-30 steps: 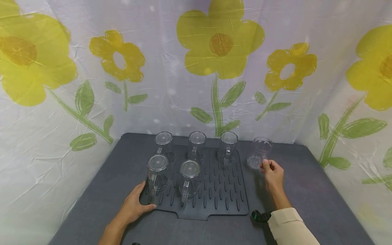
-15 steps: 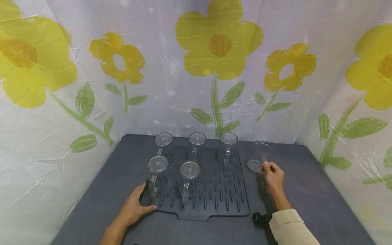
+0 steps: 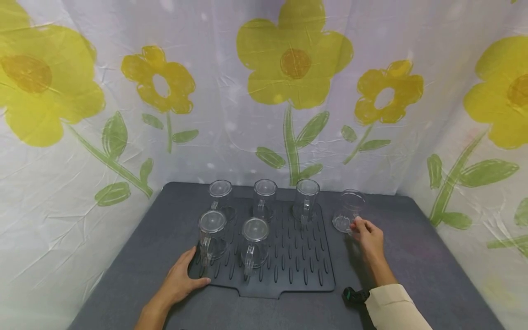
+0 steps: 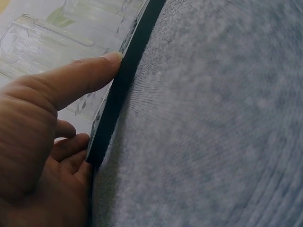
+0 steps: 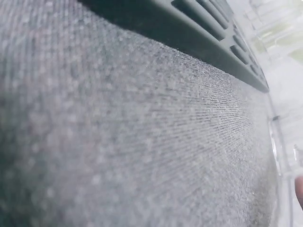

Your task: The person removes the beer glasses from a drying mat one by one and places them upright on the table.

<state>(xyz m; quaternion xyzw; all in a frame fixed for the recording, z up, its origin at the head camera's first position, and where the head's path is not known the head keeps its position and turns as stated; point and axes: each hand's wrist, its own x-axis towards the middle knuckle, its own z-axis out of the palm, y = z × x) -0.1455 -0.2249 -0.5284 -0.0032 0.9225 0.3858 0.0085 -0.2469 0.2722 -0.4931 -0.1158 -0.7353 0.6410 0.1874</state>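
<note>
I'm running the right hand (image 3: 369, 237), whose fingers are pinching an upright glass mug (image 3: 344, 217) by its handle at two o'clock from the drying mat (image 3: 298, 280); the left hand (image 3: 178, 277), fingers spread, is bracing the mat's eight-o'clock corner, presumably against sliding.

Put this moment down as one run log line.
left hand: touching mat | right hand: pinching upright mug beside mat | five upside-down mugs: on mat
</note>
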